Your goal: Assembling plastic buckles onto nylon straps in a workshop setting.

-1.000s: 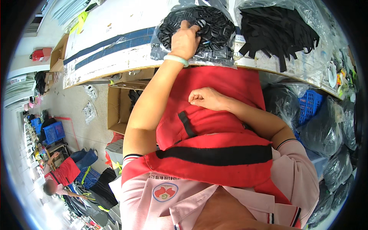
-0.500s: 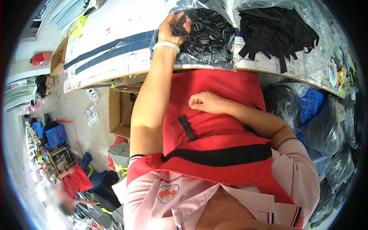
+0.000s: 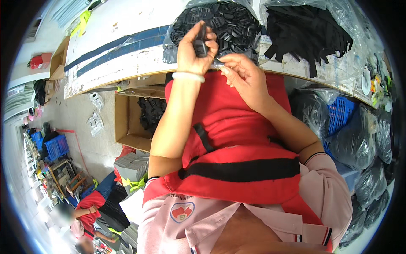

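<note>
Left hand (image 3: 192, 53) pinches one black plastic buckle (image 3: 200, 44), lifted just above the counter (image 3: 127, 55) edge. Right hand (image 3: 243, 74) fingertips pinch something small beside it. Bag of buckles (image 3: 228, 21) full; most apparently unhandled.

Pink short-sleeved shirt, red black-banded apron (image 3: 237, 139), pale bracelet (image 3: 188, 76).

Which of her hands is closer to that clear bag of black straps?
Right. The right hand sits just below-left of the bag of black straps; the left hand is farther left.
</note>
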Action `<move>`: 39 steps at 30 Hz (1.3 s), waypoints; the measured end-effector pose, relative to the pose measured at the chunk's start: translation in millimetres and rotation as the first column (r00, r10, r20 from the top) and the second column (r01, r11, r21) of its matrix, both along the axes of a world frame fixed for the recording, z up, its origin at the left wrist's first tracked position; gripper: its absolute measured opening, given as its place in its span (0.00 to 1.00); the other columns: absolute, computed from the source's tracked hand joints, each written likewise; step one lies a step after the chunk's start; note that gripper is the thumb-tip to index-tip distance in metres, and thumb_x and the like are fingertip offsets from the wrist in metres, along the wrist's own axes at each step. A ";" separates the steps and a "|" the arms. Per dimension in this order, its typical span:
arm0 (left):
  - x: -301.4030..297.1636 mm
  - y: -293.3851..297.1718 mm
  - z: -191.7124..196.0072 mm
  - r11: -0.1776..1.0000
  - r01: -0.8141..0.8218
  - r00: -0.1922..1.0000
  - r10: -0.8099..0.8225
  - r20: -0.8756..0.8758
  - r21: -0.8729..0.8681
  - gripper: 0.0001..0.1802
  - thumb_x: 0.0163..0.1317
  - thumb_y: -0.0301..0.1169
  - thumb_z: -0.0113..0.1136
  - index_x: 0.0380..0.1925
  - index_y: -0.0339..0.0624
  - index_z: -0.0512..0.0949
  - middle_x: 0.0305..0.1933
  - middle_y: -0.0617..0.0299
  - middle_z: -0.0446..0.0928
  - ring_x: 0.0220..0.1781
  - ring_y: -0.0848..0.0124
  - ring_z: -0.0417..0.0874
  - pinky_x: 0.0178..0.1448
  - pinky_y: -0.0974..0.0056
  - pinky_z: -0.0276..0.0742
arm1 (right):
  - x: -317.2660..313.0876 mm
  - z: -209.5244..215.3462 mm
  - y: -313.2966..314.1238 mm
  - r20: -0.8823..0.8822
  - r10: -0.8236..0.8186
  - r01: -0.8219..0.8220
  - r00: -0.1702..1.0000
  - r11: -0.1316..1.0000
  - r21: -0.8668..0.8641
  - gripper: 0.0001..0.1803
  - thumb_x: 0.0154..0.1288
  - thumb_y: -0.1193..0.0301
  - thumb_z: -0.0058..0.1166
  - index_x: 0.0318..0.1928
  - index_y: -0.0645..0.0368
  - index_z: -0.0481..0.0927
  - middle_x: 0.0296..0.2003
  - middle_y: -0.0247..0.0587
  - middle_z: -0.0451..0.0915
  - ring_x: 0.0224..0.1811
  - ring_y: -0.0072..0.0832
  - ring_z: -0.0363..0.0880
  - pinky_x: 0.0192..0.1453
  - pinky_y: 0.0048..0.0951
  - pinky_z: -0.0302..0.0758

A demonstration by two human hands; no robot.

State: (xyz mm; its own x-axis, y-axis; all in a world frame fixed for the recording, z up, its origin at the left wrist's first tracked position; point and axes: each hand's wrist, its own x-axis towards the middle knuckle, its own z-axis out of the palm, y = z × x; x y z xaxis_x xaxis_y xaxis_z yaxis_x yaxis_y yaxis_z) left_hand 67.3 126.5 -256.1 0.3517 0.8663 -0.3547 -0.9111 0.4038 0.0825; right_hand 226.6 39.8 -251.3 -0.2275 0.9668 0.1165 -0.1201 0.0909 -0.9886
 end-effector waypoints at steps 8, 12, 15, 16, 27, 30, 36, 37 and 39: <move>12.8 -73.5 -14.8 0.983 -0.163 0.967 0.142 -0.210 -0.086 0.10 0.64 0.28 0.59 0.45 0.43 0.76 0.34 0.61 0.75 0.34 0.68 0.76 0.37 0.65 0.78 | -9.1 4.0 -7.3 0.231 0.028 -0.066 0.973 0.985 0.157 0.14 0.60 0.71 0.63 0.45 0.61 0.77 0.27 0.39 0.81 0.22 0.21 0.76 0.31 0.23 0.75; 14.1 -87.6 -24.8 0.989 -0.148 0.969 0.143 -0.199 -0.008 0.11 0.67 0.29 0.56 0.48 0.41 0.73 0.36 0.59 0.74 0.36 0.64 0.76 0.42 0.63 0.79 | -18.9 -11.9 -29.8 0.414 0.173 -0.203 0.894 0.979 0.029 0.13 0.63 0.72 0.61 0.46 0.65 0.77 0.27 0.30 0.75 0.27 0.12 0.71 0.31 0.17 0.70; 8.7 -93.5 -41.8 0.993 -0.120 0.983 0.121 -0.138 0.013 0.08 0.67 0.31 0.56 0.43 0.41 0.75 0.37 0.56 0.77 0.38 0.62 0.77 0.43 0.60 0.80 | -19.9 -24.3 -34.3 0.359 0.129 -0.209 0.925 0.958 0.195 0.12 0.67 0.72 0.57 0.48 0.64 0.77 0.28 0.31 0.75 0.26 0.13 0.71 0.29 0.17 0.70; 6.0 -94.8 -45.6 0.998 -0.066 0.996 0.066 -0.060 -0.004 0.08 0.67 0.32 0.57 0.40 0.40 0.76 0.38 0.53 0.78 0.39 0.60 0.78 0.44 0.58 0.80 | -19.3 -23.2 -35.7 0.361 0.134 -0.215 0.923 0.957 0.194 0.12 0.67 0.72 0.57 0.48 0.64 0.77 0.28 0.31 0.75 0.26 0.13 0.71 0.29 0.17 0.70; -24.9 -137.4 -64.6 0.978 0.206 0.976 -0.204 -0.078 0.025 0.11 0.69 0.38 0.54 0.35 0.42 0.74 0.32 0.64 0.71 0.31 0.74 0.71 0.21 0.76 0.65 | 15.0 -9.5 -18.4 0.581 0.066 -0.259 0.812 0.931 0.257 0.13 0.62 0.74 0.56 0.48 0.59 0.79 0.31 0.39 0.80 0.32 0.28 0.80 0.36 0.29 0.77; -20.3 -155.4 -45.3 0.941 0.335 0.821 -0.311 -0.479 -0.037 0.17 0.69 0.43 0.53 0.40 0.37 0.75 0.30 0.64 0.70 0.25 0.75 0.71 0.18 0.75 0.64 | 30.8 -24.3 -14.2 0.766 -0.095 -0.411 0.636 0.798 0.441 0.16 0.56 0.76 0.54 0.46 0.57 0.80 0.37 0.42 0.79 0.40 0.37 0.80 0.42 0.34 0.76; 5.2 -152.4 -31.8 0.817 0.462 -0.065 0.420 -0.905 0.346 0.12 0.55 0.30 0.70 0.37 0.37 0.82 0.28 0.61 0.78 0.28 0.72 0.77 0.31 0.68 0.74 | 40.6 -33.6 -14.7 0.838 0.000 -0.550 0.545 0.755 0.357 0.10 0.58 0.72 0.54 0.41 0.59 0.80 0.37 0.41 0.80 0.40 0.40 0.79 0.41 0.37 0.76; 6.6 -152.7 -28.9 0.790 0.526 -0.114 0.432 -0.895 0.314 0.12 0.54 0.29 0.70 0.37 0.37 0.82 0.28 0.60 0.78 0.29 0.70 0.78 0.34 0.67 0.74 | 48.0 -36.2 -12.4 0.875 0.107 -0.612 0.473 0.754 0.239 0.09 0.58 0.71 0.53 0.39 0.58 0.81 0.35 0.43 0.81 0.39 0.42 0.80 0.40 0.41 0.76; 11.0 -153.8 -26.9 0.760 0.588 -0.157 0.442 -0.883 0.276 0.12 0.53 0.29 0.70 0.37 0.37 0.82 0.29 0.58 0.78 0.29 0.69 0.78 0.37 0.65 0.74 | 53.1 -31.6 -11.5 0.894 0.216 -0.661 0.392 0.742 0.111 0.09 0.59 0.69 0.52 0.37 0.58 0.81 0.33 0.45 0.82 0.37 0.44 0.80 0.39 0.44 0.75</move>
State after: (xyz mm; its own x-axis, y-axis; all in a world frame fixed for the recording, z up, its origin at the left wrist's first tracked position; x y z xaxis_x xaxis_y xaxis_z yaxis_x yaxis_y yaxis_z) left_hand 78.4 -27.3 -282.9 0.1725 0.9830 0.0630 0.4461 -0.1350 0.8847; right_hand 279.7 28.4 -282.9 -0.8030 0.5943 -0.0453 0.5249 0.6692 -0.5260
